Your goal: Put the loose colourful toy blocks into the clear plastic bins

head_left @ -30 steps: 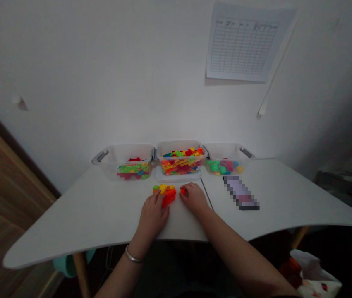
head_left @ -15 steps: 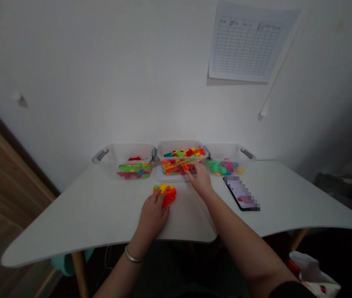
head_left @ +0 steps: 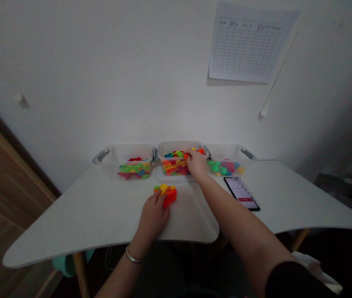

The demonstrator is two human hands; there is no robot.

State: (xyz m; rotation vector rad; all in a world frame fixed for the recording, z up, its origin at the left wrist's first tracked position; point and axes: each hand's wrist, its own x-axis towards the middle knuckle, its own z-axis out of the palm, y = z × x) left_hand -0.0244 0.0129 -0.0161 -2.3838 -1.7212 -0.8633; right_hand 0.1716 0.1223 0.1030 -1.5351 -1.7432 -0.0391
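My left hand (head_left: 154, 212) holds a cluster of red, orange and yellow toy bricks (head_left: 170, 197) on the white table, its fingers over the near left side. My right hand (head_left: 197, 164) is at the front rim of the middle clear bin (head_left: 167, 145), its fingers pinched on a small orange-red brick (head_left: 186, 156). Behind and below those fingers, the bin holds many colourful bricks (head_left: 171, 165); some are hidden by the hand.
A left bin (head_left: 129, 150) holds green and red pieces. The right bin (head_left: 225, 150) has green, pink and yellow pieces. A phone (head_left: 244, 199) lies right of my right forearm. A printed sheet (head_left: 247, 49) hangs on the wall.
My right hand has moved up and away from me, from in front of the middle bin to its rim, with the orange-red brick. My left hand has stayed on the cluster.
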